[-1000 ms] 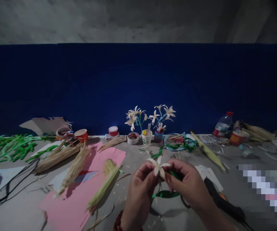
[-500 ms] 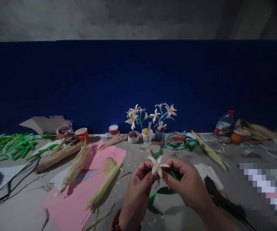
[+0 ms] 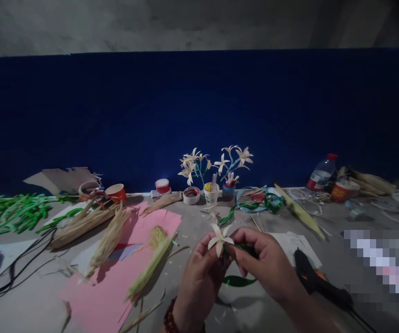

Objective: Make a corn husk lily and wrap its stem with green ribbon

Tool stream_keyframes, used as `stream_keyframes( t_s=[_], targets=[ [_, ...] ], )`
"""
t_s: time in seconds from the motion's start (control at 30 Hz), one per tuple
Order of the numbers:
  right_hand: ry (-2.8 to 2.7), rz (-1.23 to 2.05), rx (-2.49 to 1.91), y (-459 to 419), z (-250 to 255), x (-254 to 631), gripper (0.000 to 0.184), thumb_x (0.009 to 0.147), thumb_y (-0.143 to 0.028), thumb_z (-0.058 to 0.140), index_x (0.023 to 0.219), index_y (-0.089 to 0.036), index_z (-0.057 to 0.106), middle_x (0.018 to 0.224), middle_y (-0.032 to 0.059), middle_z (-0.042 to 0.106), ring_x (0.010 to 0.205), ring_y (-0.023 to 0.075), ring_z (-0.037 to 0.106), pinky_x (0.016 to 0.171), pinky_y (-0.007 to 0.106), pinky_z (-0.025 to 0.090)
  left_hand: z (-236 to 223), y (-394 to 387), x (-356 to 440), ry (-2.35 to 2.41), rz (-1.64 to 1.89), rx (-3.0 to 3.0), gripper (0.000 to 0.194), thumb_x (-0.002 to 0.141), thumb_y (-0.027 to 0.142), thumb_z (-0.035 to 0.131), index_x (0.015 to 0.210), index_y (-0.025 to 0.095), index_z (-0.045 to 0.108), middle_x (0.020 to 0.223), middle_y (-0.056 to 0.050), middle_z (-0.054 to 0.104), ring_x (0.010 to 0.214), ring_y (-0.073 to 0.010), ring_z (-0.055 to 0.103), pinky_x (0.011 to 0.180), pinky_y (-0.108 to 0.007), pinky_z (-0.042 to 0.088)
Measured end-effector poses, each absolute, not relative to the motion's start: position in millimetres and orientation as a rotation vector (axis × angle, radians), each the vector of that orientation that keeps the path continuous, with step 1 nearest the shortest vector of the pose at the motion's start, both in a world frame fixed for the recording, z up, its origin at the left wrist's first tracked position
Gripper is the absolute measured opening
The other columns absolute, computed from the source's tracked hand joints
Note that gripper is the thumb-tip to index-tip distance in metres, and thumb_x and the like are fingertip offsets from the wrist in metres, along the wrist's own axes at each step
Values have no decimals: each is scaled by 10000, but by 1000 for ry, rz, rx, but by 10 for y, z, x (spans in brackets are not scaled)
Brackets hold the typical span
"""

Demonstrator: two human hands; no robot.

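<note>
A small cream husk flower stands up between my two hands over the grey table. My left hand is closed round its stem from the left. My right hand pinches close under the flower from the right, fingers shut on a green ribbon that loops down below both hands. A beaded bracelet shows on my left wrist.
A pink paper sheet lies at the left with corn husks and a green-tipped cob. Cups, tape rolls and finished flower sprigs line the back edge. A black glue gun lies at the right, a bottle behind.
Both hands and the flower have shifted slightly left and turned the flower a little. The view has tilted down a bit.
</note>
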State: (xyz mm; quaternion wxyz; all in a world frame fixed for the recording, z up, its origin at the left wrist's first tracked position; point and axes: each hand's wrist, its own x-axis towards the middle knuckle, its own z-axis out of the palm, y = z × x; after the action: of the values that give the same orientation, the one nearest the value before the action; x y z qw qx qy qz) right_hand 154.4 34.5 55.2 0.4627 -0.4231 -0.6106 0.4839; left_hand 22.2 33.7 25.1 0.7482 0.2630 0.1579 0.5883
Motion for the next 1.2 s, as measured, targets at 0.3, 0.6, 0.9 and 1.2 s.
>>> stream_keyframes(
  t_s=[0.3, 0.6, 0.9, 1.2],
  targets=[
    [-1478, 1174, -1052, 341, 604, 1529, 137, 778, -291, 633, 715, -175, 598, 600, -46, 538, 466, 79, 457, 437, 193, 376, 292, 339, 261, 371, 1317, 523, 143, 698, 178, 798, 763, 129, 681, 674, -7, 661, 643, -98, 578, 638, -191, 467],
    [-1547, 1061, -1009, 361, 586, 1549, 67, 790, -212, 580, 739, -182, 612, 580, -55, 515, 492, 92, 479, 478, 201, 372, 238, 299, 302, 493, 1401, 429, 190, 659, 189, 830, 801, 155, 708, 726, -14, 700, 673, -101, 620, 649, -185, 486],
    [-1480, 1218, -975, 369, 572, 1515, 89, 822, -262, 597, 808, -175, 595, 645, -41, 567, 509, 87, 522, 502, 199, 419, 239, 321, 301, 368, 1363, 559, 77, 752, 192, 751, 793, 138, 716, 673, -5, 656, 623, -97, 566, 614, -192, 460],
    [-1473, 1282, -927, 402, 580, 1536, 59, 824, -228, 596, 793, -178, 593, 653, -51, 566, 498, 74, 524, 512, 196, 422, 262, 308, 299, 390, 1362, 557, 66, 760, 192, 743, 757, 139, 704, 652, -3, 642, 604, -92, 545, 584, -182, 437]
  ],
)
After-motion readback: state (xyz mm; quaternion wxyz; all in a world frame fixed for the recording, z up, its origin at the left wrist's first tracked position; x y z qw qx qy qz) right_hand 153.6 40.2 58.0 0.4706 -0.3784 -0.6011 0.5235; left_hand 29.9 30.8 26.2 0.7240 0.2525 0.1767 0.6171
